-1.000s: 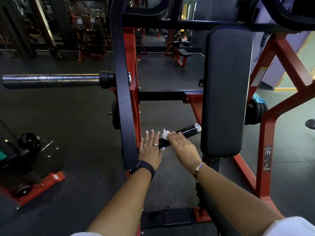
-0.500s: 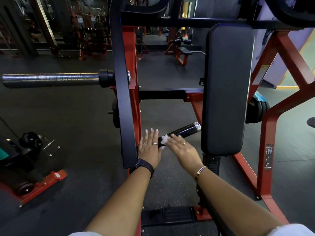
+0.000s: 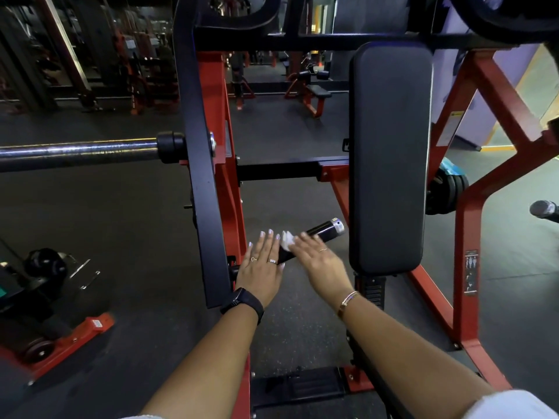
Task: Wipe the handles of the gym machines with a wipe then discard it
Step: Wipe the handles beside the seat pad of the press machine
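nearest are the two forearms, reaching forward over the dark floor (image 3: 145, 225). the left hand (image 3: 261, 267) lies flat with straight fingers at the inner end of the handle (image 3: 322, 230), close by the black upright (image 3: 199, 176); it holds nothing. the right hand (image 3: 320, 264), blurred, is laid over the handle with fingers stretched out, pressing the wipe (image 3: 287, 241) onto the grip. whether the thumb curls underneath is hidden. the wipe shows as a white crumple between the two hands, lying on the handle's middle part.

so the task looks to be in its wiping stage, on this one handle. the stretch toward the chrome cap lies bare beyond the wipe, and i can't tell whether it is clean yet. just past the handle stands the pad (image 3: 390, 158), which is no part of the job. a second handle (image 3: 544, 210) pokes in at the far right edge, well apart from both hands, and probably awaits its turn. further back more machines (image 3: 305, 92) stand in the dim room, likely with handles of their own. no bin is in view, and with the wipe in use, discarding is left to do.
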`<state>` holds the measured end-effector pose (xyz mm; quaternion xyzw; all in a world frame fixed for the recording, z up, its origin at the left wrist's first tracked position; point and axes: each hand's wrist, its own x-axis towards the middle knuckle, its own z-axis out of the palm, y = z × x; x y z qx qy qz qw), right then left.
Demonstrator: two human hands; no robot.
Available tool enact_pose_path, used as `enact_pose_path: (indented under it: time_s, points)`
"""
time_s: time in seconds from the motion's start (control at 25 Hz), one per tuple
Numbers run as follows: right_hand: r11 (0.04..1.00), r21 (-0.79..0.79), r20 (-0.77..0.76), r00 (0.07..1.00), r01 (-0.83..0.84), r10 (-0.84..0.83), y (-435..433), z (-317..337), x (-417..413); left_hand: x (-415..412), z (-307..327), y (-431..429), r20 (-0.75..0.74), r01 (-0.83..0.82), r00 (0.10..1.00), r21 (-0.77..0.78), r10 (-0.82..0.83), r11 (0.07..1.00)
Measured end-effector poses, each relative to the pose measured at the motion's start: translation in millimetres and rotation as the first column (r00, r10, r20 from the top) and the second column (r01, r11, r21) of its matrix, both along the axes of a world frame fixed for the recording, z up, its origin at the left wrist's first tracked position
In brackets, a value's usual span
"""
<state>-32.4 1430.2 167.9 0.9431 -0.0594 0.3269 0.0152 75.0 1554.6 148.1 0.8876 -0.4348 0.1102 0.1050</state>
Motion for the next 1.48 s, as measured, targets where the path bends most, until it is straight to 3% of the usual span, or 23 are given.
enact_pose_path:
  time_s: [0.12,0.2,0.32,0.44,0.52,0.6,0.68,0.88,1.0,1.12,1.32,1.48]
  points:
    - [0.942,0.141,0.053,0.948,0.303,-0.313,-50,18,-7,0,2,-4,0.009,0.013,1.0,0.015,-0.013,1.0]
    - [0.892,0.207,0.008,0.911,0.402,-0.412,-52,24,-1,-4,2,-11,0.015,0.003,1.0,0.006,-0.003,1.0]
    - [0.975,0.098,-0.056,0.98,0.198,-0.193,-4,13,19,-6,4,-21,-0.001,-0.037,0.999,-0.004,0.037,0.999]
    - [0.999,0.034,0.028,0.999,-0.038,0.037,2,3,17,-4,6,-23,-0.007,-0.079,0.997,-0.061,0.079,0.995]
    - [0.997,0.001,0.07,0.994,0.081,-0.08,-30,10,5,-5,8,-26,0.041,-0.015,0.999,-0.066,0.018,0.998]
    - [0.944,0.162,0.075,0.951,0.286,-0.301,-66,14,-5,-7,10,-35,0.07,0.03,0.997,-0.039,-0.027,0.999]
    - [0.895,0.289,0.082,0.923,0.339,-0.376,-72,13,-6,-8,12,-47,0.094,0.055,0.994,-0.007,-0.054,0.998]
    - [0.993,0.118,0.101,0.995,-0.011,-0.001,-38,-26,-16,-1,17,-65,0.106,0.096,0.989,0.036,-0.1,0.995]
    - [0.978,0.193,0.117,0.987,0.082,-0.106,-62,-21,-28,2,13,-68,0.096,0.148,0.984,0.032,-0.151,0.988]
    - [0.869,0.451,0.14,0.945,0.205,-0.295,-73,-10,-27,5,9,-68,0.061,0.179,0.982,0.028,-0.18,0.984]
    - [0.944,0.307,0.055,0.987,0.125,-0.148,-58,-10,-13,6,7,-68,0.075,0.183,0.98,0.033,-0.185,0.983]
    - [0.903,0.386,-0.052,0.982,0.189,-0.184,-74,16,12,4,8,-68,0.091,0.181,0.979,0.039,-0.184,0.983]
